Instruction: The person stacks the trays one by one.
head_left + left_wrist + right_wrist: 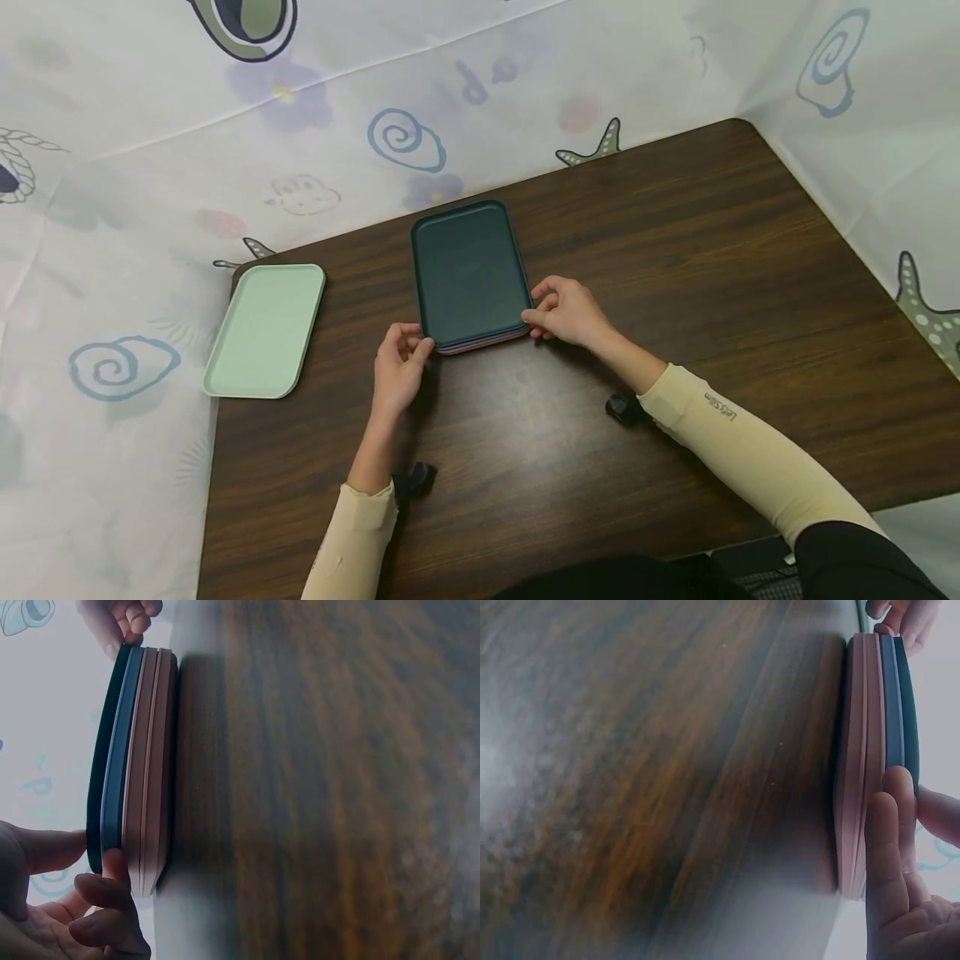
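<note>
A dark green tray (471, 271) tops a stack on the table. Below it in the left wrist view come a blue tray (118, 772) and pink trays (150, 772) at the bottom. My left hand (400, 367) pinches the dark green tray's near left corner, thumb on its rim and a fingertip low against the blue layer. At the near right corner my right hand (567, 312) pinches likewise, its thumb on the green rim and fingers (885, 825) along the stack's side. A light green tray (266, 332) lies alone to the left.
The brown wooden table (712, 250) carries everything, its left and far edges meeting a printed white curtain (510, 108). Small black devices (622, 408) are worn at both wrists.
</note>
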The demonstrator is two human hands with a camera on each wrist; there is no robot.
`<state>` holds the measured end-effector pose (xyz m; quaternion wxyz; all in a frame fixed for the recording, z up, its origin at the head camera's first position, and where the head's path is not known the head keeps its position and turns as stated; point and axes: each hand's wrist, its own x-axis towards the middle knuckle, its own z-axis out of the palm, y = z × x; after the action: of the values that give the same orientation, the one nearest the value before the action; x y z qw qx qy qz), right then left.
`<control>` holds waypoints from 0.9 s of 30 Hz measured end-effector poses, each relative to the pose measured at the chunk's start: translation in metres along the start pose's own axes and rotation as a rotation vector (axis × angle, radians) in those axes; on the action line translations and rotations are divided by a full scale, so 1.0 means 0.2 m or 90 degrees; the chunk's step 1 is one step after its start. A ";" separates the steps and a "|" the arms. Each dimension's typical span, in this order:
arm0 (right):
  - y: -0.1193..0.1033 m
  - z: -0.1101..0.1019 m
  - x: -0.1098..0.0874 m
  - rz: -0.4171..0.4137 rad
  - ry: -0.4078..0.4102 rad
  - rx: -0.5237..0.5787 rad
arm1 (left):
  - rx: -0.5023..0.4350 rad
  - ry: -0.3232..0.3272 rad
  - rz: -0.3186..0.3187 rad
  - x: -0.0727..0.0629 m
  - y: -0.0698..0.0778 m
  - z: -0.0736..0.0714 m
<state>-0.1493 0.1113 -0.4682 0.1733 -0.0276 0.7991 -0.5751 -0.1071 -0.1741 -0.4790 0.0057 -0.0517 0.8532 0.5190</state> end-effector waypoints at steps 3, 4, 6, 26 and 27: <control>0.00 0.00 0.00 -0.001 0.001 -0.001 | -0.002 0.002 0.005 0.00 -0.01 0.01; 0.00 0.00 0.00 -0.001 -0.001 0.001 | -0.004 0.003 0.006 0.00 -0.01 0.01; 0.00 0.00 0.00 -0.001 -0.004 0.002 | -0.006 0.006 0.009 0.00 -0.02 0.01; -0.01 0.03 -0.06 -0.027 0.046 -0.078 | -0.014 -0.020 0.006 0.00 -0.04 -0.01; -0.02 0.05 -0.07 -0.040 0.052 -0.084 | -0.012 -0.024 0.006 0.00 -0.04 -0.01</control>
<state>-0.1343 0.1044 -0.4646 0.1207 -0.0405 0.8405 -0.5266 -0.1061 -0.1798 -0.4840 0.0190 -0.0375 0.8483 0.5279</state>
